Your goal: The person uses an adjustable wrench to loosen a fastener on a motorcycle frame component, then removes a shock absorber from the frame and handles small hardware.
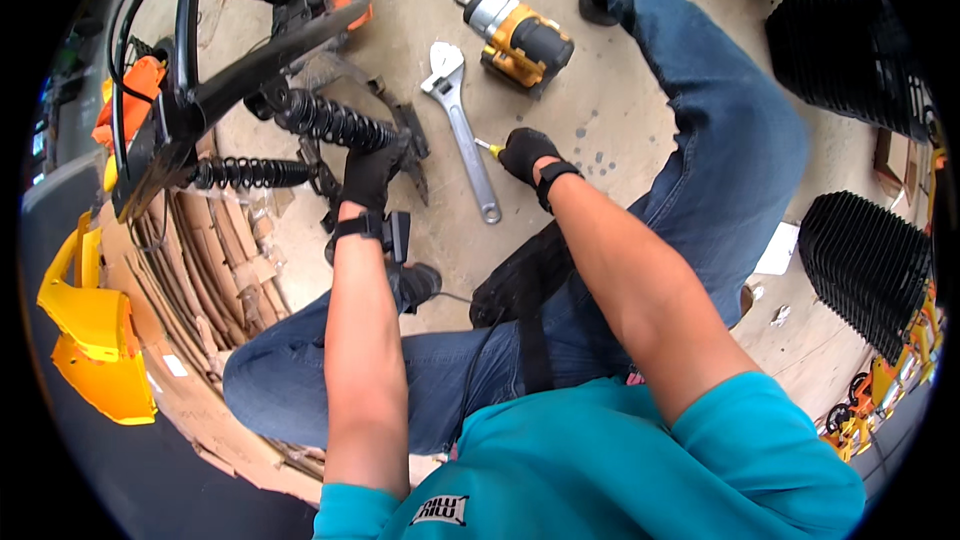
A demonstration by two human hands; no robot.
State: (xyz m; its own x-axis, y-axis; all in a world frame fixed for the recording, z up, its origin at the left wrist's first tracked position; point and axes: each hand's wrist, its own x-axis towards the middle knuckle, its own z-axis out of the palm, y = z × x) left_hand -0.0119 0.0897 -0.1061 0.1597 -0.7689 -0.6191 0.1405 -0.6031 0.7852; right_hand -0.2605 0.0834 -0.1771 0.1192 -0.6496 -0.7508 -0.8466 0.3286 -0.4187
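Note:
My left hand, in a black glove, is closed round the lower end of a black coil-spring shock absorber. That shock slopes down from a black tubular frame, and a second shock absorber sits lower on the same frame. In my gloved right hand is a thin-shafted tool with a yellow handle. Its pale metal end points left, over a large adjustable wrench lying on the floor. My right fingers hide most of the tool, so its exact kind cannot be told.
A yellow and black cordless impact driver rests beyond the wrench. Flattened cardboard lies under the frame, with a yellow plastic part at far left. Black ribbed parts stand at right. My bent legs flank the work.

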